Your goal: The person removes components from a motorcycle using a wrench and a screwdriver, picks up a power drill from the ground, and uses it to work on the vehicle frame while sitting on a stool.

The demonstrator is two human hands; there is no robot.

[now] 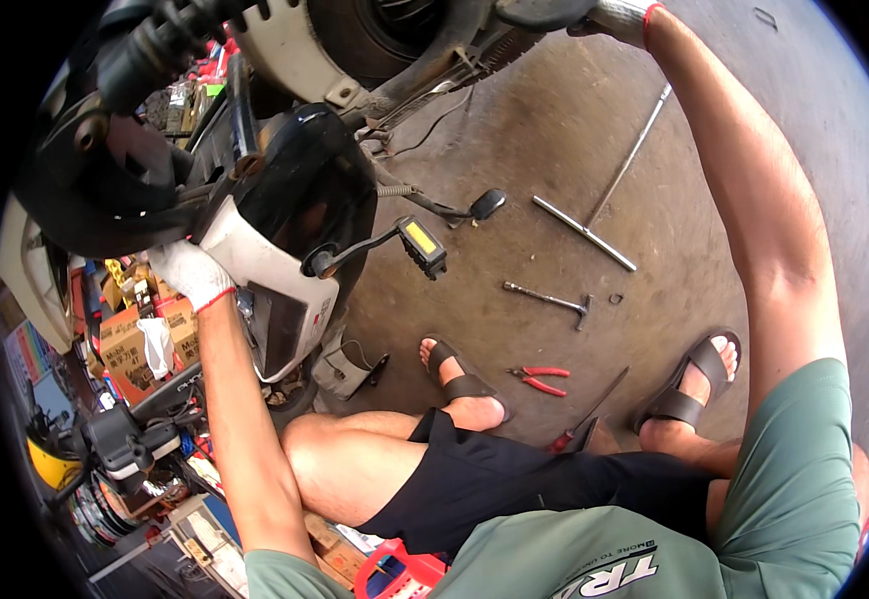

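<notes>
One scooter (285, 200), tipped on the concrete floor (554, 160); judged heavy, rigid, best held by frame or body panel. Left hand (190, 275), gloved, grip pressed on the white panel edge. Right hand (619, 15), gloved, at the upper frame; grip state cannot be told. Floor count: one T-wrench (594, 215), one hammer-like tool (549, 299), one pair of red pliers (542, 379).

1. A sage-green short-sleeved T-shirt (784, 499) with white lettering low on the front.
2. Black shorts (494, 479).
3. Dark strapped sandals (689, 384).
4. White knitted work gloves with red cuffs on the left hand (190, 272) and right hand (619, 17).
</notes>
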